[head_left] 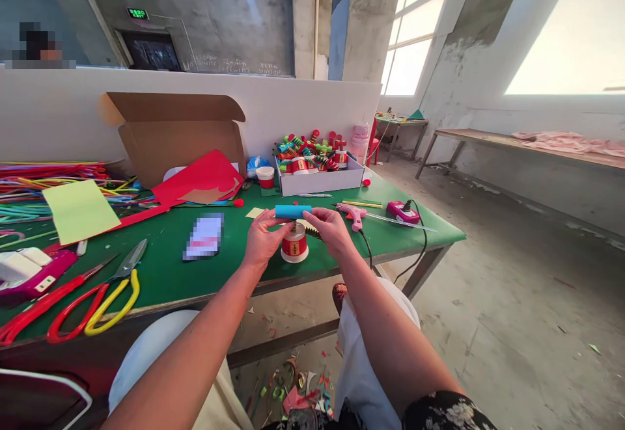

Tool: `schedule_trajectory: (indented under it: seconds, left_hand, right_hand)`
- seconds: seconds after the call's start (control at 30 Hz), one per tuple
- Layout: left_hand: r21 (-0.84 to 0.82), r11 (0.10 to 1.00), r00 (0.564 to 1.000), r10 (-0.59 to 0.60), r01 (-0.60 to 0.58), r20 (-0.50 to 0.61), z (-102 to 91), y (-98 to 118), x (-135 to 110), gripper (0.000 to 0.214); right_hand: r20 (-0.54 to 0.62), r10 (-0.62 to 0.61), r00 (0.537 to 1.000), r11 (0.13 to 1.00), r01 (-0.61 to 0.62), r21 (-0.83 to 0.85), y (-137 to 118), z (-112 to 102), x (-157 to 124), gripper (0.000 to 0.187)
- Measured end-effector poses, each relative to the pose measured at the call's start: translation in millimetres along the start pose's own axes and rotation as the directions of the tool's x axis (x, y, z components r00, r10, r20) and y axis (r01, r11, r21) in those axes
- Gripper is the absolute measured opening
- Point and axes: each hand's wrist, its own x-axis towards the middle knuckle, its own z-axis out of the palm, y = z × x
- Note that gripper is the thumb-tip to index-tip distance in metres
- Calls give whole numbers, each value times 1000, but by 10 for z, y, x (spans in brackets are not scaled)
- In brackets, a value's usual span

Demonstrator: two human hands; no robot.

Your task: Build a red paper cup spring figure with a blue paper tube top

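Note:
A small blue tube [293, 212] lies level between my two hands above the green table. My left hand [264, 235] grips its left end, and my right hand [332, 228] pinches its right end. Right below the tube stands an upturned red-and-white paper cup [294, 248] with a coiled piece on its top. A dark coiled strip [313, 232] sticks out from the cup toward my right hand. Behind my hands, pale yellow paper [254, 213] rests on the table.
A white box [319, 181] of finished cup figures stands at the back. The pink glue gun [352, 214] and its cord lie to the right, near a pink power strip [403, 211]. Scissors [117, 287], red sheets [200, 179] and colourful pipe cleaners [53, 189] occupy the left.

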Motion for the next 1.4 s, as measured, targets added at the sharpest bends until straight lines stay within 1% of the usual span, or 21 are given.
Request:
schedule_trajectory:
  seconds: [0.2, 0.43, 0.57, 0.7, 0.77, 0.87, 0.97, 1.03, 1.13, 1.27, 1.4]
  left_hand:
    - [-68, 996, 998, -65, 66, 5, 6, 32, -11, 19]
    - [-76, 991, 994, -110, 110, 5, 7, 58, -17, 24]
    - [-51, 993, 994, -109, 110, 15, -14, 81, -30, 25]
    - [47, 997, 998, -60, 61, -30, -68, 94, -55, 23]
    - [95, 995, 997, -35, 41, -64, -113, 92, -68, 24]
    - [116, 992, 990, -36, 53, -140, -207, 69, -72, 25]
    - [89, 994, 975, -39, 60, -220, -315, 16, -40, 28]
    - [79, 996, 969, -30, 51, -246, -371, -22, -8, 30]
    - [145, 989, 972, 52, -19, -228, -408, -40, 26, 33]
    - [255, 949, 962, 229, -187, -148, -380, 23, 14, 36]
    - [320, 898, 940, 335, -301, -57, -347, 102, -23, 36]
  right_hand:
    - [14, -14, 1000, 999, 14, -36, -15, -2, -4, 38]
    - [26, -18, 1000, 998, 19, -65, -30, -8, -18, 38]
    - [30, -25, 999, 994, 28, -106, -56, -10, -31, 40]
    - [27, -39, 999, 990, 43, -135, -93, -2, -44, 43]
    - [-2, -47, 999, 987, 46, -156, -114, -6, -43, 45]
    - [-95, -73, 993, 982, 55, -179, -137, -46, -10, 48]
    - [-194, -83, 977, 989, 57, -134, -132, -121, 52, 51]
    - [-221, -81, 972, 994, 63, -88, -113, -162, 86, 50]
    - [-174, -67, 983, 997, 60, -44, -74, -169, 100, 47]
    - [-47, -43, 998, 999, 41, -28, -36, -99, 65, 44]
    - [-5, -102, 995, 994, 102, -45, -23, -56, 35, 40]
